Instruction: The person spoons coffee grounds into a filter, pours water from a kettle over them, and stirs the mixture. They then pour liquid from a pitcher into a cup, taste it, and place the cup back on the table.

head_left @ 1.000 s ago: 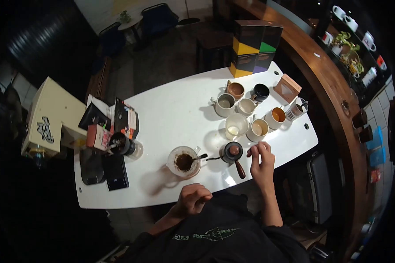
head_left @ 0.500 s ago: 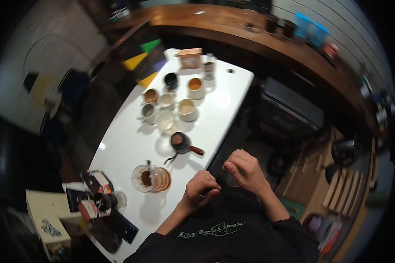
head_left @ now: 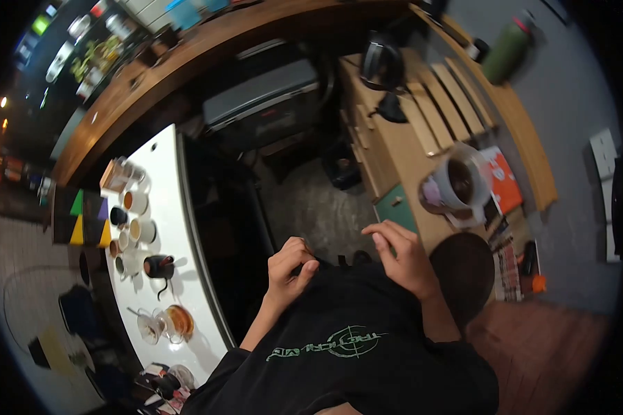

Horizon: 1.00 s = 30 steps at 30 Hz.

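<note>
My left hand (head_left: 291, 268) hovers in front of the black shirt with loosely curled fingers and the thumb apart; nothing shows in it. My right hand (head_left: 399, 261) is raised beside it, fingers stretched forward, holding nothing. Neither hand touches anything. Left of my left hand is the white table (head_left: 199, 297), bearing a dark kettle (head_left: 158, 266), a glass coffee server (head_left: 177, 322) with brown liquid, and a glass dripper (head_left: 150, 328) with coffee grounds. Nearest my right hand are a wooden cabinet (head_left: 375, 155) and a round dark seat or lid (head_left: 464, 273).
Several cups, including a white mug (head_left: 142, 230), stand farther along the table. On the cabinet are a black electric kettle (head_left: 382, 63), a slatted wooden rack (head_left: 439, 111) and a translucent pitcher (head_left: 458, 181) with dark contents. A grey-lidded box (head_left: 259, 93) sits under the wooden counter (head_left: 124, 90).
The view has swung right, so the white table now lies at the left and the cabinet fills the right. Both hands stay raised before the body; the right fingers have straightened.
</note>
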Available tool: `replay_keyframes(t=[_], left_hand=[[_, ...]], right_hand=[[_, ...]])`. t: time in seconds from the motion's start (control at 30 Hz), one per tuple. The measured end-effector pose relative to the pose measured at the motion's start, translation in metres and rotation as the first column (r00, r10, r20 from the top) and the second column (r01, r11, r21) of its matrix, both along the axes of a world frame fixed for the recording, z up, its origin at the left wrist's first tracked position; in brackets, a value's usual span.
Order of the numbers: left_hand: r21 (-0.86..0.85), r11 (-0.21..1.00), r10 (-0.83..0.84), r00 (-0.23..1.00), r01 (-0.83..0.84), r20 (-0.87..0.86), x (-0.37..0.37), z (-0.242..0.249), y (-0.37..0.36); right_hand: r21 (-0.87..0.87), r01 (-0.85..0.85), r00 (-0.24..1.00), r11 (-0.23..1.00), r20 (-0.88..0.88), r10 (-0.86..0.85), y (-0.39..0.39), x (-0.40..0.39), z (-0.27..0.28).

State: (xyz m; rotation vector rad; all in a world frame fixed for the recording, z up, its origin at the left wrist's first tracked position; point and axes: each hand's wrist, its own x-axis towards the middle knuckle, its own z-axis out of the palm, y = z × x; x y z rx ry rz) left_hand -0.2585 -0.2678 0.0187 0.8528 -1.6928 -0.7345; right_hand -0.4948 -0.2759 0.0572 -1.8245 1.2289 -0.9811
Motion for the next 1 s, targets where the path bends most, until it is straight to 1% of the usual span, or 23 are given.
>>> replay_keyframes(t=[0.07, 0.1, 0.13, 0.17, 0.2, 0.23, 0.27, 0.3, 0.37, 0.43, 0.47, 0.53, 0.57, 0.63, 0.7, 0.73, 0.77, 0.8, 0.87, 0.9, 0.97, 1.0], left_hand=[[0.013, 0.998, -0.067, 0.998, 0.067, -0.004, -0.033, -0.001, -0.002], [0.024, 0.991, -0.131, 0.991, 0.13, 0.016, -0.045, -0.002, -0.004], [0.035, 0.982, -0.187, 0.982, 0.186, 0.037, -0.055, -0.003, -0.006], [0.036, 0.979, -0.203, 0.978, 0.202, 0.038, -0.065, -0.004, -0.007], [0.042, 0.975, -0.218, 0.975, 0.216, 0.04, -0.074, -0.006, -0.007], [0.048, 0.973, -0.23, 0.972, 0.228, 0.042, -0.081, -0.007, -0.007], [0.051, 0.97, -0.239, 0.97, 0.237, 0.044, -0.088, -0.008, -0.005], [0.065, 0.965, -0.257, 0.965, 0.253, 0.052, -0.094, -0.009, -0.005], [0.07, 0.96, -0.274, 0.96, 0.269, 0.065, -0.101, -0.008, -0.004], [0.091, 0.958, -0.277, 0.959, 0.271, 0.058, -0.104, -0.008, -0.003], [0.085, 0.96, -0.273, 0.96, 0.267, 0.061, -0.104, -0.007, -0.004], [0.115, 0.974, -0.206, 0.976, 0.197, 0.068, -0.101, -0.007, -0.002], [0.104, 0.979, -0.184, 0.98, 0.176, 0.073, -0.098, -0.008, -0.002], [0.114, 0.984, -0.147, 0.986, 0.137, 0.078, -0.092, -0.009, 0.0], [0.127, 0.987, -0.112, 0.99, 0.101, 0.082, -0.088, -0.008, 0.0], [0.132, 0.987, -0.104, 0.991, 0.093, 0.079, -0.089, -0.009, 0.0], [0.126, 0.989, -0.084, 0.994, 0.075, 0.071, -0.089, -0.01, 0.0], [0.118, 0.991, -0.064, 0.996, 0.056, 0.064, -0.089, -0.01, -0.001], [0.089, 0.995, -0.054, 0.997, 0.049, 0.059, -0.088, -0.009, -0.003], [0.09, 0.995, -0.06, 0.996, 0.054, 0.062, -0.088, -0.007, -0.003], [0.09, 0.995, -0.06, 0.996, 0.054, 0.063, -0.088, -0.006, -0.004], [0.081, 0.995, -0.057, 0.996, 0.051, 0.069, -0.088, -0.008, -0.004]], right_hand=[[0.021, 0.211, 0.975, 0.977, -0.069, -0.209, 0.01, -0.047, 0.001], [0.052, 0.324, 0.934, 0.944, -0.176, -0.311, 0.014, -0.071, 0.003], [-0.08, 0.363, 0.895, 0.928, -0.246, -0.371, 0.012, -0.099, -0.002], [-0.112, 0.425, 0.873, 0.898, -0.212, -0.44, 0.008, -0.121, -0.004], [-0.101, 0.449, 0.825, 0.888, -0.336, -0.455, 0.0, -0.141, 0.005], [-0.168, 0.422, 0.836, 0.891, -0.307, -0.454, -0.015, -0.166, -0.011], [-0.163, 0.384, 0.82, 0.909, -0.392, -0.417, -0.031, -0.187, -0.022], [-0.103, 0.348, 0.814, 0.932, -0.461, -0.355, -0.048, -0.202, -0.033], [-0.012, 0.273, 0.757, 0.962, -0.615, -0.222, -0.086, -0.22, -0.063], [0.152, 0.235, 0.734, 0.96, -0.675, -0.073, -0.121, -0.23, -0.101], [0.233, 0.291, 0.702, 0.928, -0.711, -0.042, -0.128, -0.223, -0.102], [0.289, 0.311, 0.646, 0.905, -0.763, 0.021, -0.139, -0.221, -0.117], [0.295, 0.3, 0.646, 0.907, -0.762, 0.034, -0.14, -0.223, -0.123], [0.225, 0.271, 0.659, 0.936, -0.752, -0.011, -0.134, -0.22, -0.105], [0.117, 0.306, 0.692, 0.945, -0.709, -0.136, -0.115, -0.218, -0.066], [0.033, 0.311, 0.663, 0.95, -0.724, -0.192, -0.101, -0.215, -0.04], [-0.05, 0.288, 0.662, 0.956, -0.711, -0.237, -0.089, -0.216, -0.026], [-0.05, 0.282, 0.662, 0.958, -0.713, -0.232, -0.081, -0.218, -0.016], [-0.124, 0.329, 0.664, 0.936, -0.674, -0.323, -0.067, -0.22, 0.0], [-0.125, 0.322, 0.667, 0.938, -0.674, -0.319, -0.059, -0.215, 0.011], [-0.279, 0.355, 0.673, 0.892, -0.587, -0.451, -0.042, -0.2, 0.029], [-0.279, 0.347, 0.676, 0.895, -0.587, -0.445, -0.038, -0.195, 0.03]])
